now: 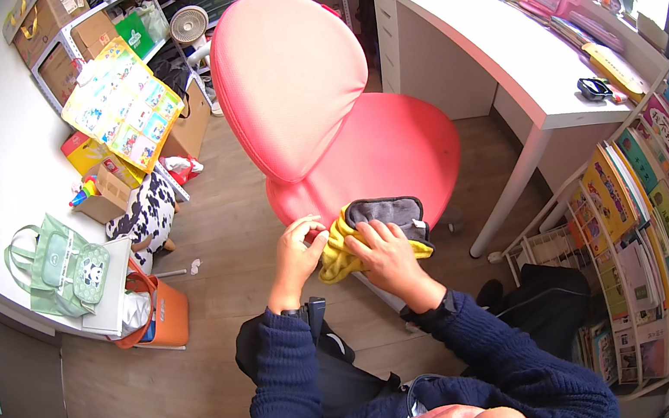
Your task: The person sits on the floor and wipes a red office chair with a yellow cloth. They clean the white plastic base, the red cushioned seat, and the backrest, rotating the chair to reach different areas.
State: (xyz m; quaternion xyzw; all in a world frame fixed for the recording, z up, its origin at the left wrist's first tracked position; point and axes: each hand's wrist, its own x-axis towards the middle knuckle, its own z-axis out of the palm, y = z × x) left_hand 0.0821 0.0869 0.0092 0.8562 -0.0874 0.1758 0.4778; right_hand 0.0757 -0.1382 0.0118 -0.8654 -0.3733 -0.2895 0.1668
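Observation:
A folded cloth (pixel 341 249), yellow on one face and dark grey on the other, lies over the front edge of the red chair's seat (pixel 392 140). My right hand (pixel 390 259) is laid over the cloth, its fingers spread across the yellow part and the edge of the grey part. Just left of the cloth is my left hand (pixel 297 255), its fingers bent and thumb apart, with nothing visible between them. Its thumb tip comes close to the yellow edge; whether it touches is unclear. Behind the seat rises the chair's rounded red backrest (pixel 294 77).
A white desk (pixel 478 35) curves along the right, with a black watch-like object (pixel 594 89) near its corner. Below it stands a wire rack of books (pixel 645 225). At left are an orange bin (pixel 170 314), a green panda bag (pixel 64 265) and a cow-patterned stool (pixel 145 216).

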